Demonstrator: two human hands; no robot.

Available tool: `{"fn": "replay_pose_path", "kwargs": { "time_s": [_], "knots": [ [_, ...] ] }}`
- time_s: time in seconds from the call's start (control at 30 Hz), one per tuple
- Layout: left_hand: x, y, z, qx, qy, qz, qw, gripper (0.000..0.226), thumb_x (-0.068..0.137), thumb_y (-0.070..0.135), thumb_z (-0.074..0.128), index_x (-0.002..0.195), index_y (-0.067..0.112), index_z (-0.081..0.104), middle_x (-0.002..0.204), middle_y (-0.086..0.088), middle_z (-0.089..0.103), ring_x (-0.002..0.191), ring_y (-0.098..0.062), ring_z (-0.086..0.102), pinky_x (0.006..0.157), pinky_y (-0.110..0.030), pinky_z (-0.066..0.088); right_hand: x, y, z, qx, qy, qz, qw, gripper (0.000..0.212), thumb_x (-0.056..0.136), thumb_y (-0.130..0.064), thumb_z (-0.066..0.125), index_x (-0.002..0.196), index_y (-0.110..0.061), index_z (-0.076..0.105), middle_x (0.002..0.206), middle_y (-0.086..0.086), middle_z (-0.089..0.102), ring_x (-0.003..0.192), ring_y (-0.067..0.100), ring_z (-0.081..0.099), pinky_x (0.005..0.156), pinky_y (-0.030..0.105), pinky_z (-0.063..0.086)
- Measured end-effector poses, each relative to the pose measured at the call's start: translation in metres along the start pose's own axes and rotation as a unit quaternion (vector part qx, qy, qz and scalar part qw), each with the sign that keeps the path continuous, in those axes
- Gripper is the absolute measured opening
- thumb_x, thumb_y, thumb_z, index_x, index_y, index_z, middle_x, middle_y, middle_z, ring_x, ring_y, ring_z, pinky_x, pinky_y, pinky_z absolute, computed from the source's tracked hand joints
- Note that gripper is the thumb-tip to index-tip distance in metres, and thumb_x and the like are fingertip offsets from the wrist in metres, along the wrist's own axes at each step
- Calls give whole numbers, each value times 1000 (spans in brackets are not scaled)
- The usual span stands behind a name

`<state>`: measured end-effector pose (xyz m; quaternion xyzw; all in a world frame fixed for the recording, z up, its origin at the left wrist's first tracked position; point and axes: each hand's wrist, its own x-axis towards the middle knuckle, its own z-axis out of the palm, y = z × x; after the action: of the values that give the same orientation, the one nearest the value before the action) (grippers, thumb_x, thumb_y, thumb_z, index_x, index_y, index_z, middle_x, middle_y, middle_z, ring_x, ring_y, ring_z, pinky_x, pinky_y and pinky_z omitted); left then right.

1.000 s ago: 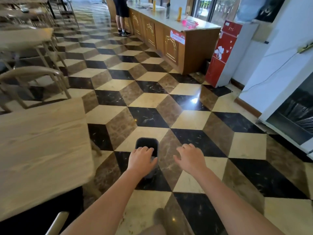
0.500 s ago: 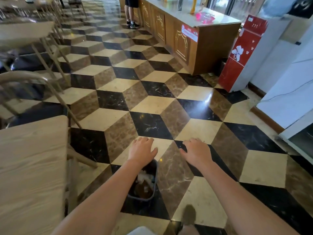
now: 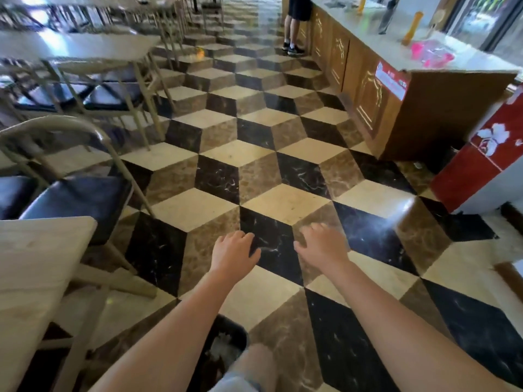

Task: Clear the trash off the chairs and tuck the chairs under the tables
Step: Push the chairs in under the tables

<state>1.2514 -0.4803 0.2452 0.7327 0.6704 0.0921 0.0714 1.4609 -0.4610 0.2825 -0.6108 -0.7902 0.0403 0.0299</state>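
My left hand and my right hand hover side by side over the patterned floor, fingers apart, holding nothing. A black trash bin with white crumpled paper inside stands on the floor under my left forearm, partly hidden by it and by my knee. A chair with a black seat and curved beige back stands out from the wooden table at the left. Further chairs sit under a table beyond.
A wooden counter runs along the right, with a person's legs standing at its far end. A red and white cabinet stands beside the counter. The tiled aisle stretches ahead between tables and counter.
The view has moved forward and tilted up. The bin has slid from in front of my hands to under my left forearm. The black-seated chair at the left has come closer.
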Motion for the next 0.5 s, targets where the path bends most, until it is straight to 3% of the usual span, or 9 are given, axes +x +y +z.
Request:
{"fn": "replay_pose_path", "kwargs": {
  "time_s": [0.23, 0.4, 0.5],
  "knots": [
    [103, -13, 18, 40, -12, -55, 998, 37, 82, 51, 56, 109, 26, 60, 106, 4, 67, 100, -18, 61, 88, -36, 48, 128, 22, 16, -1, -16, -77, 997, 34, 90, -45, 47, 101, -16, 60, 98, 4, 64, 91, 22, 57, 68, 31, 41],
    [211, -34, 15, 6, -13, -79, 997, 38, 89, 45, 51, 122, 26, 54, 118, 3, 62, 110, -19, 56, 96, -38, 43, 252, 33, 16, -26, -30, -109, 993, 41, 90, -45, 45, 113, -15, 59, 108, 6, 63, 100, 26, 55, 78, 37, 46],
    [281, -55, -1, 25, -8, -80, 996, 37, 91, 44, 48, 121, 24, 54, 121, 2, 61, 113, -20, 55, 98, -36, 41, 325, 30, 6, -9, -17, -117, 993, 39, 89, -44, 46, 110, -15, 60, 105, 6, 64, 98, 25, 56, 75, 35, 46]
  ]
}}
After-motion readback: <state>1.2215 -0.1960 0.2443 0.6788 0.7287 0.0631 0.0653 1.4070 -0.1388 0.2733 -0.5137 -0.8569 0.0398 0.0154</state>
